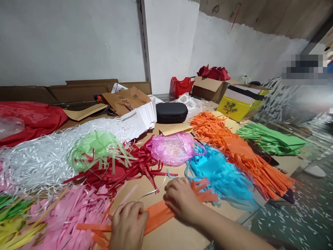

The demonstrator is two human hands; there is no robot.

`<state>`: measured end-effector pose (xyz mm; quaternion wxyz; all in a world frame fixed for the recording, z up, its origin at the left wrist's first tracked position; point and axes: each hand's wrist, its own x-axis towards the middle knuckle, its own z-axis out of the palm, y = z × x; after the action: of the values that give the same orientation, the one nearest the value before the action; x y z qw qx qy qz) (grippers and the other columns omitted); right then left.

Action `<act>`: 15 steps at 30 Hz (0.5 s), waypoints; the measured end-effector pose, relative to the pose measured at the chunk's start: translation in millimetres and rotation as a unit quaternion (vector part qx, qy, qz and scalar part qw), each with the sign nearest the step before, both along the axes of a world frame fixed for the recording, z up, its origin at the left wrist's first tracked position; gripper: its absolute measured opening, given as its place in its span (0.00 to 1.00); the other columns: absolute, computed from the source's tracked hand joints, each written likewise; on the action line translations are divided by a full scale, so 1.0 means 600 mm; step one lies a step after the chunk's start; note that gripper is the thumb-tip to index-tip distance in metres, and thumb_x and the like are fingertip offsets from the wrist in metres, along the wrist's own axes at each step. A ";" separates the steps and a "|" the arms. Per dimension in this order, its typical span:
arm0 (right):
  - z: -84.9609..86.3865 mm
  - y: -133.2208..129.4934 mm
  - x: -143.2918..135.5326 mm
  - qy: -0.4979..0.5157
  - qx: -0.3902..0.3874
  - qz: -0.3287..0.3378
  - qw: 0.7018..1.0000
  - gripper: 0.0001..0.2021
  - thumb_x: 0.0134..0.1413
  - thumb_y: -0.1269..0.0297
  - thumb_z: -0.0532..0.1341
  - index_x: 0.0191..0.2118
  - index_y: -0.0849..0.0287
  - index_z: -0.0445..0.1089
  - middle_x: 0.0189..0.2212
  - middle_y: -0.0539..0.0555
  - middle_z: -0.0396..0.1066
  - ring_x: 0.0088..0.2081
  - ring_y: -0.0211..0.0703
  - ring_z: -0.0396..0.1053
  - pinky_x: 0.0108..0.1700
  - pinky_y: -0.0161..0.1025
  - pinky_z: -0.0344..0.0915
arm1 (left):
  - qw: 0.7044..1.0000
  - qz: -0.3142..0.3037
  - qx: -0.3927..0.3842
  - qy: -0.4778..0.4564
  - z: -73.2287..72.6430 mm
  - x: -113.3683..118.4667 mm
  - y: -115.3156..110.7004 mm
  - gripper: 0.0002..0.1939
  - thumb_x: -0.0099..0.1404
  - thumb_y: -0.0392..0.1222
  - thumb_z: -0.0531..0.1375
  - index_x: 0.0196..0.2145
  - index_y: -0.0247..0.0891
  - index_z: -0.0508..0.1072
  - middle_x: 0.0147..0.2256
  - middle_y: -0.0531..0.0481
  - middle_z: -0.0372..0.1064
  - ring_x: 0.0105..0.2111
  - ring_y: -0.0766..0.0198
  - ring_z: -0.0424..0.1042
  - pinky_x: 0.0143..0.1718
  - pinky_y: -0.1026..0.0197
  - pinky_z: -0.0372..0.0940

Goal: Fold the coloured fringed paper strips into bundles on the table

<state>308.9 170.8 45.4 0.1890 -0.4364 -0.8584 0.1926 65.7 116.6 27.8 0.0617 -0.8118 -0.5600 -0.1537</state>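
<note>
Hands press a fringed orange paper strip (pixel 166 211) flat on the brown table (pixel 179 236): left hand (pixel 128 224) curled over its middle, right hand (pixel 180 199) gripping near the fringe, beside blue paper fringe (pixel 221 173)

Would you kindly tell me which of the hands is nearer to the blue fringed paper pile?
Right. The right hand sits just left of the blue fringed paper pile; the left hand lies farther left, nearer the camera.

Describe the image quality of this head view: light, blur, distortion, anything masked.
Head view: soft, even light with only faint shadows; wide-angle lens bends the wall edges and stretches the corners; the left hand and right hand on the orange fringed paper are sharp; a pixelated block masks the upper right; the patterned surface at right smears.
</note>
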 end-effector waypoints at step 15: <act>0.027 -0.027 -0.017 -0.140 0.119 0.127 0.975 0.07 0.66 0.67 0.58 0.45 0.62 0.71 0.41 0.58 0.76 0.42 0.47 0.68 0.47 0.47 0.55 | 0.996 -0.025 0.007 0.081 0.007 0.011 -0.024 0.14 0.67 0.32 0.53 0.34 0.43 0.78 0.34 0.51 0.79 0.42 0.54 0.75 0.61 0.38 0.48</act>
<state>298.4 154.5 61.7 0.0910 -0.3210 -0.9415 0.0485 72.3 102.3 32.1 0.1082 -0.8348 -0.5318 -0.0927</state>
